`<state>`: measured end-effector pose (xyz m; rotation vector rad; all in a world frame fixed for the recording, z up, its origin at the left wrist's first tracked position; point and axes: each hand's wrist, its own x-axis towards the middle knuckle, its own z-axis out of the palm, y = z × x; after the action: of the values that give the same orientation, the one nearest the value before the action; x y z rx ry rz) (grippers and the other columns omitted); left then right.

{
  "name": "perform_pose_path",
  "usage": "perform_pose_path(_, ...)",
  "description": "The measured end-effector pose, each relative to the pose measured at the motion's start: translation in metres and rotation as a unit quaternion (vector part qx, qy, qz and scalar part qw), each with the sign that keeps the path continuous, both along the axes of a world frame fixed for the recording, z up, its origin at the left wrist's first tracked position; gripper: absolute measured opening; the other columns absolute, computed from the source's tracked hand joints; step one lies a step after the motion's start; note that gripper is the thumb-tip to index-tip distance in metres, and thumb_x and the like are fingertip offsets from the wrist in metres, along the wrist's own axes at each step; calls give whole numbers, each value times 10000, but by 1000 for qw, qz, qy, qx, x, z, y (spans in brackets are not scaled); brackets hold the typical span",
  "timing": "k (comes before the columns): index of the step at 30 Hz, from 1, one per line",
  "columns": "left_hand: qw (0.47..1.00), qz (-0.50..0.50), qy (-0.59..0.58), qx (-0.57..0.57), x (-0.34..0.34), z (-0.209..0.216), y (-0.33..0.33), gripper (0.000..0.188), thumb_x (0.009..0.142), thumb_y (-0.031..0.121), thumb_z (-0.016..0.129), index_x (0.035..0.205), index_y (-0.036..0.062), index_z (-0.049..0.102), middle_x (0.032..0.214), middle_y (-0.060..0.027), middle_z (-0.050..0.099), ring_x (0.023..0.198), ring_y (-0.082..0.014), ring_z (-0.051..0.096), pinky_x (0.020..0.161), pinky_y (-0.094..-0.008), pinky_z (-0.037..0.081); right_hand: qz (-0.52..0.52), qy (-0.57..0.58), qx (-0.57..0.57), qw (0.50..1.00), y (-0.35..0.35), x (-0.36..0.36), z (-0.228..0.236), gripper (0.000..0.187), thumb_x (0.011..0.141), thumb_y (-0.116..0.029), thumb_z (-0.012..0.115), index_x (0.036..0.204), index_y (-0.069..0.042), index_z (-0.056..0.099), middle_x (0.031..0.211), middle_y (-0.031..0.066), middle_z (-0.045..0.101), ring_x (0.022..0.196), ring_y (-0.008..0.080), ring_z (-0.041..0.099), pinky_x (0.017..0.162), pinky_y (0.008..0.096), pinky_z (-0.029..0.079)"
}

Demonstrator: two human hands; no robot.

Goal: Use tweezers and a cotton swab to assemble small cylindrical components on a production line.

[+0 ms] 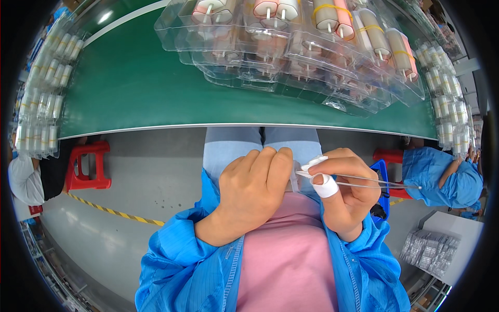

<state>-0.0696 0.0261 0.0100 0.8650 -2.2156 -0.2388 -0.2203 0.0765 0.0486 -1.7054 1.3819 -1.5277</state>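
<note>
My left hand is curled closed, its back toward the view, and its palm and fingertips are hidden. A clear plastic piece shows at its right side, between my two hands. My right hand, with a white wrap round the thumb, pinches a small white piece between thumb and index finger. In the same hand lie thin metal tweezers, their prongs pointing right. Both hands are held over my lap, just below the table edge.
Beyond the green table's edge, stacked clear trays hold white and pink cylinders, some banded in yellow. More filled trays line both sides. Red stools, a seated person in blue and a white box of clear packs are around me.
</note>
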Motion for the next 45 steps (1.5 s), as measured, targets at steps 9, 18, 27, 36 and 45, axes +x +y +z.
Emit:
perform_pose_path(9, 951, -57, 186, 241, 0, 0, -1, 321, 655, -28, 693, 937, 58, 565, 773, -105, 613, 646, -282, 630, 532, -343, 482, -5, -91, -4, 996, 2, -7, -1, 146, 739, 24, 702, 881, 34, 668, 847, 161, 682, 741, 211, 649, 655, 285, 512)
perform_pose_path(18, 943, -64, 179, 273, 0, 1, 0, 331, 654, -45, 702, 933, 56, 555, 773, -108, 624, 633, -284, 637, 523, -351, 480, 69, -36, -18, 997, 0, -9, -3, 167, 749, -11, 723, 906, 15, 672, 863, 136, 691, 734, 205, 658, 641, 284, 519)
perform_pose_path(27, 946, -61, 175, 264, -1, 0, 0, 344, 647, -38, 708, 939, 61, 556, 773, -104, 624, 637, -289, 636, 522, -355, 479, 58, -48, -20, 997, -1, -8, -5, 158, 759, -6, 713, 910, 13, 672, 860, 140, 690, 723, 198, 662, 632, 275, 520)
perform_pose_path(36, 959, -56, 160, 228, -1, 0, 0, 342, 651, -13, 720, 940, 71, 559, 768, -92, 620, 632, -285, 630, 513, -358, 473, 60, -43, -13, 997, -2, -6, -4, 151, 764, -2, 716, 906, 18, 668, 831, 138, 693, 707, 192, 669, 630, 267, 520)
perform_pose_path(45, 988, -33, 104, 110, 0, -4, -3, 399, 585, -10, 697, 954, 39, 552, 735, -83, 556, 602, -271, 582, 483, -366, 442, 31, -29, -1, 999, -1, -2, 0, 119, 760, -4, 709, 873, 11, 675, 789, 136, 687, 679, 205, 665, 610, 272, 515)
